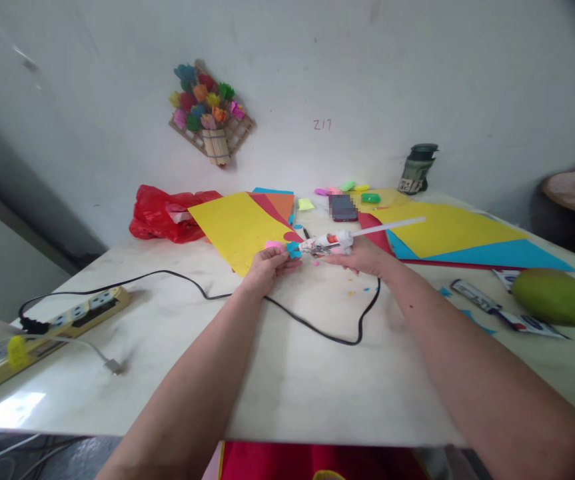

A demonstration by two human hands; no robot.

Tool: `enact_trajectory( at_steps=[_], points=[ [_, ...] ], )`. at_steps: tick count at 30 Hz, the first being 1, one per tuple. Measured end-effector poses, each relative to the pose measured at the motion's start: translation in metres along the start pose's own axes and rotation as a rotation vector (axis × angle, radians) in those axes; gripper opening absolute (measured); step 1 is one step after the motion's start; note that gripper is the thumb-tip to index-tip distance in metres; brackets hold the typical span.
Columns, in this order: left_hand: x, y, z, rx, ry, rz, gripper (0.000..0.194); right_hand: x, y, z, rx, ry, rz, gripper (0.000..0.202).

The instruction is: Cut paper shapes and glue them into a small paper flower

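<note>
A small blue paper piece (294,250) is pinched in my left hand (270,265), near the middle of the table. My right hand (360,257) is wrapped round a white glue gun (328,241), whose nozzle points left and meets or nearly meets the blue piece. A long clear glue stick (390,227) juts from the gun's back to the right. The gun's black cord (312,325) loops over the table. A pink piece (274,245) shows just behind my left fingers.
Yellow sheets (237,223) and a red plastic bag (167,213) lie behind on the left. A phone (344,208), a bottle (418,168) and more coloured sheets (460,230) are behind right. A green fruit (556,297) and tubes (476,297) sit right, a power strip (80,319) left.
</note>
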State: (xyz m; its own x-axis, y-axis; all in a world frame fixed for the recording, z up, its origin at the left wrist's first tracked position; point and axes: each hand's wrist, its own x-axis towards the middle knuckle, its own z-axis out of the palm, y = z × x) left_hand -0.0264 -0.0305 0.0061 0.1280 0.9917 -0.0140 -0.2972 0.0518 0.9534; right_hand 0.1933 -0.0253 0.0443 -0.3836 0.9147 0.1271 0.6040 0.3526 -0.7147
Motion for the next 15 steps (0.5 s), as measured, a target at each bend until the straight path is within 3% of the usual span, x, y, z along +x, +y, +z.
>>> enact_trajectory(
  at_steps=[15],
  points=[
    [0.0005, -0.0012, -0.0013, 0.004, -0.016, 0.006, 0.017, -0.0011, -0.0009, -0.0012, 0.039, 0.015, 0.013, 0.044]
  ],
)
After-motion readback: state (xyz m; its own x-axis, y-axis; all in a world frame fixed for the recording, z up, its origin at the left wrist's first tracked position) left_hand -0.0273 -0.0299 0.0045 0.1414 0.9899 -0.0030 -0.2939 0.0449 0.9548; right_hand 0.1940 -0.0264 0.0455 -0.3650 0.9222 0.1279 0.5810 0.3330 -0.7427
